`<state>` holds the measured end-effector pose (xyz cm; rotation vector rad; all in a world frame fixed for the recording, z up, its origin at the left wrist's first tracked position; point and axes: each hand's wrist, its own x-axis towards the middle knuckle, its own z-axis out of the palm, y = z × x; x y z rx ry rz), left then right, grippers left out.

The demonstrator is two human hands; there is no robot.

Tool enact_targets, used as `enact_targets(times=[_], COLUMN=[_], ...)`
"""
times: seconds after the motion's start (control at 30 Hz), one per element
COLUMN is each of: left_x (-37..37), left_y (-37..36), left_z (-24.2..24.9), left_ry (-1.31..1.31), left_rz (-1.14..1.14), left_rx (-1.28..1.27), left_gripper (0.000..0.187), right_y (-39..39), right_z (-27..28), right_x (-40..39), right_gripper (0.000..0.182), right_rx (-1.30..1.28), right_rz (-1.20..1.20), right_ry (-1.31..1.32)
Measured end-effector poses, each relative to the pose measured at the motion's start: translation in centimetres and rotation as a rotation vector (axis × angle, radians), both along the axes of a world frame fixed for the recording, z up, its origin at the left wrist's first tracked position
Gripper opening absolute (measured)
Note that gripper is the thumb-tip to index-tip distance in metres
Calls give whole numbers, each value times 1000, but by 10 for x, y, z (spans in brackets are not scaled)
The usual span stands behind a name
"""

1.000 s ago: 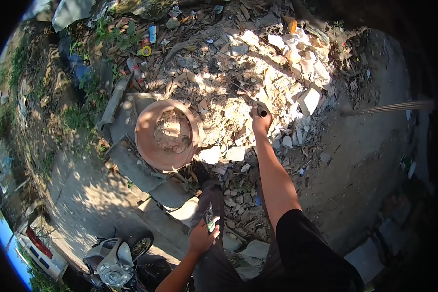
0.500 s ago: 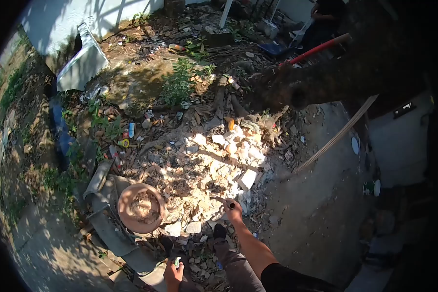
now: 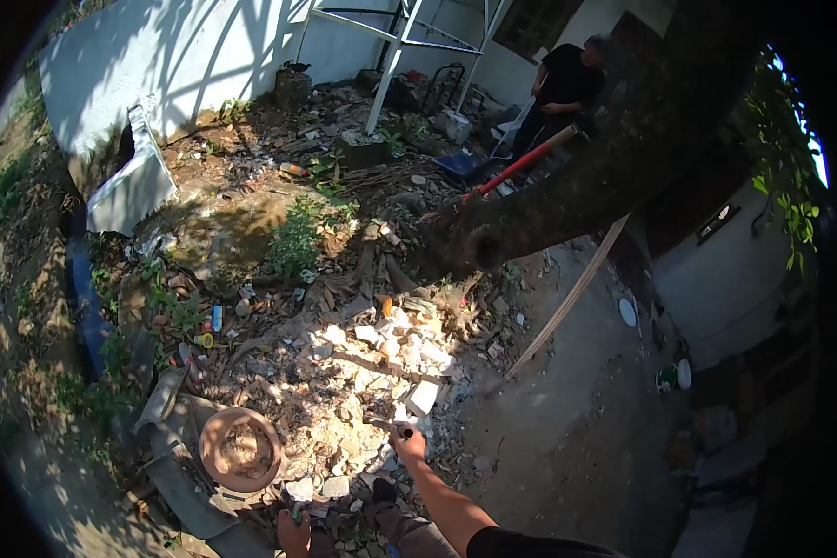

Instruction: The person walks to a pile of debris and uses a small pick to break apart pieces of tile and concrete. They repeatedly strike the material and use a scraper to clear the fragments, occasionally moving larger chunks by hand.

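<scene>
My right hand (image 3: 407, 443) is stretched out over a pile of broken white rubble (image 3: 381, 372) and grips the end of a dark tool handle (image 3: 388, 428) that reaches into the debris. My left hand (image 3: 295, 533) is low at the bottom edge, closed around a small green-and-white object (image 3: 296, 512) near my knee. A round terracotta basin (image 3: 240, 450) holding rubble sits on grey slabs to the left of the pile, between the two hands.
A leaning tree trunk (image 3: 567, 186) crosses the upper right, with a person in black (image 3: 567, 88) and a red-handled tool (image 3: 521, 166) behind it. A long wooden strip (image 3: 567, 298) leans on bare concrete at right. Litter, weeds and a broken white wall lie to the left.
The view has tilted upward, so the hands, basin and rubble slid toward the bottom and the yard and person came into view. The right hand keeps its grip on the handle.
</scene>
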<state>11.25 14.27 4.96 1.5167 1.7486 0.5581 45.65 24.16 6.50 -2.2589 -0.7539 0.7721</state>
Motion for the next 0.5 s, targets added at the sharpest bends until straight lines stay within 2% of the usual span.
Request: enact_targets(times=[0.13,0.17,0.23,0.3,0.37,0.4,0.43,0.5], left_x=[-5,-4,-8,-12,-17,-11,-1,15], left_y=[-4,0,-10,-26,-48,-40,-43,-47], left_z=[14,38,36,30,9,28,51,65], left_ry=[14,-44,-8,25,-91,-151,-38,6], left_rz=[24,47,48,43,186,257,187,228], left_rx=[75,-45,-5,42,-209,-333,-55,-73], left_gripper=[30,30,30,31,31,32,32,33], right_y=[-1,-3,-4,-7,-6,-8,-9,-16], right_z=[1,-4,-13,-5,5,6,8,2], right_x=[-6,-7,-6,-5,0,2,5,15], right_gripper=[28,28,27,28,31,31,31,31], right_rx=[-17,-16,20,-22,-98,-110,-94,-45], right_rz=[0,11,-3,42,135,145,141,143], right_ry=[41,39,142,129,29,8,55,69])
